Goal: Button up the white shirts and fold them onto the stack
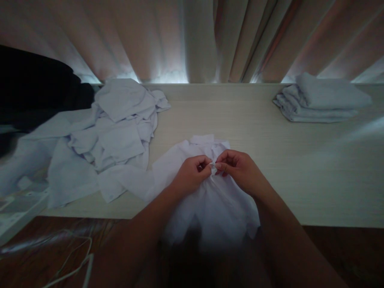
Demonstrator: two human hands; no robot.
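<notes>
Two hands pinched at a white shirt's front

Both hands met over the middle of a small white shirt (210, 200) that lay flat at the near edge of the pale wood-grain table (300, 180), its hem hanging over the edge and its collar pointing far. The left hand (192, 174) was curled almost into a fist, thumb and forefinger closed on a fold of the thin, soft cloth along the front opening. The right hand (240, 170) mirrored it, fingertips pressed together on the same strip, touching the left hand's fingers. What lay between the fingertips was too small to tell.

Farther left, a loose heap of white garments (114, 136) sprawled, crumpled and creased, one sleeve reaching just beside the shirt. At the far right sat a neat stack of folded white cloth (322, 100), rounded at the folds. Behind the table hung pleated curtains (210, 36) in long vertical folds.
</notes>
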